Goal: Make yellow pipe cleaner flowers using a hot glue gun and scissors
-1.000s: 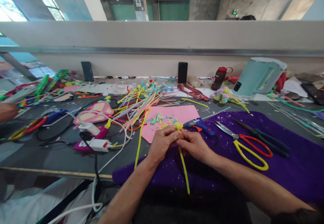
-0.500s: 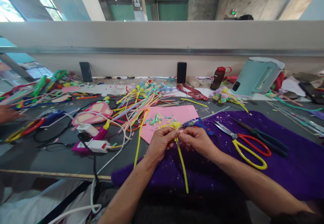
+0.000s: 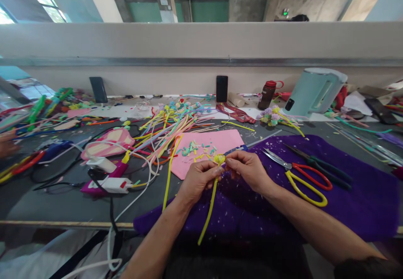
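A yellow pipe-cleaner flower [image 3: 218, 159] with a long fuzzy stem is pinched just under its head between the thumb and fingers of my left hand [image 3: 204, 177]. Its stem hangs down and leans left over a purple cloth [image 3: 239, 216]. My right hand [image 3: 244, 167] is closed, its fingertips pinched together against the right side of the flower head. Whatever lies between those fingertips is too small to tell. Behind my right hand a blue glue gun [image 3: 234, 149] is partly hidden. A pink sheet [image 3: 217, 135] with small cut bits lies beyond the flower.
On the cloth's right lie scissors [image 3: 288, 165] and dark-handled pliers [image 3: 327, 169]. A heap of pipe cleaners [image 3: 171, 134] is left of centre. A power strip [image 3: 118, 170] with cables sits at left. A kettle [image 3: 315, 92], a bottle [image 3: 267, 95] and another person's hand [image 3: 8, 143] are farther out.
The flower's head has turned, and its stem has swung from leaning right to leaning left. My right fingertips have risen from below the head to its side. The view has shifted slightly right.
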Tool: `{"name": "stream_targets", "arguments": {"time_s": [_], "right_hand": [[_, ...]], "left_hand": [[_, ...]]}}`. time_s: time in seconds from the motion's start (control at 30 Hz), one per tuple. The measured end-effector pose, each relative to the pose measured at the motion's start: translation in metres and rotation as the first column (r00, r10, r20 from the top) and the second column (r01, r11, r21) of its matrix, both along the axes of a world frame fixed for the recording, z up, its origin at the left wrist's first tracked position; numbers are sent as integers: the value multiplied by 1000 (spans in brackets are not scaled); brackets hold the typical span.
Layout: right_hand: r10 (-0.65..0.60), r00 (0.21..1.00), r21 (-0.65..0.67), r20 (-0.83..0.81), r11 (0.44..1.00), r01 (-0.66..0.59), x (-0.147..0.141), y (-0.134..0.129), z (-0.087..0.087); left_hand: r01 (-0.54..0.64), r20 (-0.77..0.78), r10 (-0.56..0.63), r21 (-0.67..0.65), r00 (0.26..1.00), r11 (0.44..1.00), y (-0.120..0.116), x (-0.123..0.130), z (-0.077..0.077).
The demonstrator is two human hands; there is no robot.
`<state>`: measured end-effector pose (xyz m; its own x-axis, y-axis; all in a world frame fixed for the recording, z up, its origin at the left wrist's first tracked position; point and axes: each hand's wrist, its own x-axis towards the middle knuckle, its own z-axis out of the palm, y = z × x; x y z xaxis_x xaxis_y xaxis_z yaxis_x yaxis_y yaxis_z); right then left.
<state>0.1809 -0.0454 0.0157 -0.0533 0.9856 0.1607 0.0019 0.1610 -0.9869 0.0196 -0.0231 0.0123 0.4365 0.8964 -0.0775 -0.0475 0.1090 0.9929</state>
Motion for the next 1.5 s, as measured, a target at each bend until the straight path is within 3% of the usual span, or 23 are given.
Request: {"name": "stream_targets", "arguments": {"time_s": [0.37,0.57,0.67,0.8,0.97,1.1,1.23,1.37,1.5], "right_hand": [[21,999,-20,30,1000,-21,1,2,-1],[244,964,-124,102,965,-231,-8,-4,-6],[340,934,-160,109,933,-321,-16,-9,-11],[367,922,-171,127,923,-344,-21,-12,-16],[458,868,-201,192,884,-421,-23,-17,-16],[536,797,-252,279,841,-478,-24,-24,-18],[488,813,-202,318,873,-445,-17,-22,-18],[343,889,-115,302,939,-323,-4,-10,-17],[251,915,-90,315,968,-235,8,0,-16]], "left_hand": [[-11,13,11,4,1000,1000,1,-1,-1],[-90,106,89,4,990,996,2,-3,-2],[-37,122,36,9,992,999,0,-3,-3],[30,134,-23,-47,991,998,-2,-1,-3],[-132,206,142,-61,968,989,8,-12,1],[-220,347,262,-157,900,963,21,-32,5],[-144,475,227,-204,850,968,28,-43,6],[-90,482,184,-213,856,973,27,-43,5],[-83,502,179,-207,846,975,25,-42,6]]}}
